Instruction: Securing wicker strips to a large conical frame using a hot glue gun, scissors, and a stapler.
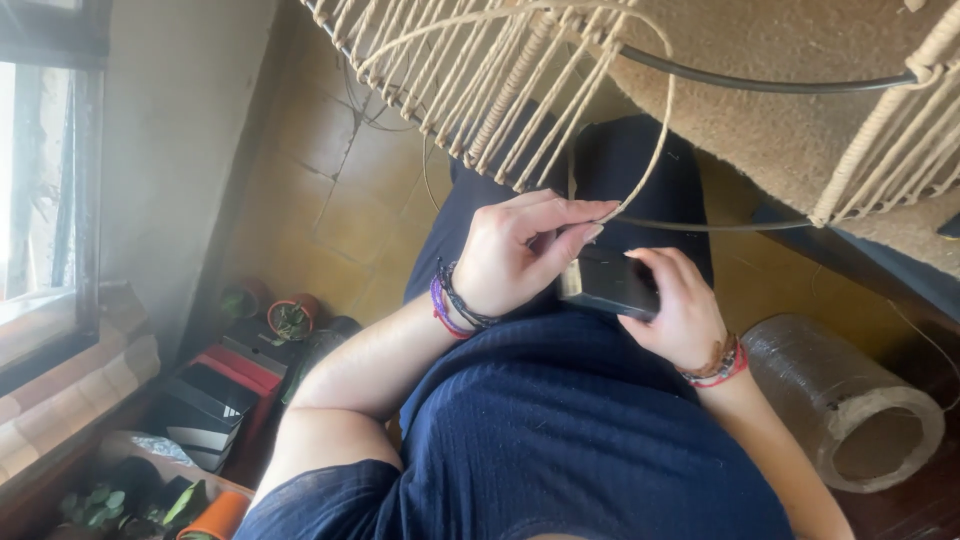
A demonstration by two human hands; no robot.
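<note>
A person's right hand (680,305) is gripping a small dark box (608,285) lying left-right, while the left hand (520,250) is pinching a cord (655,150) looping far upward.

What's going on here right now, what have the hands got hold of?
A seated person in dark blue clothes works on a macrame piece. The left hand pinches a beige cord that loops up to a metal hoop hung with knotted cords. The right hand holds a small dark boxy object in the lap. A big spool of cord lies on the floor nearby.
</note>
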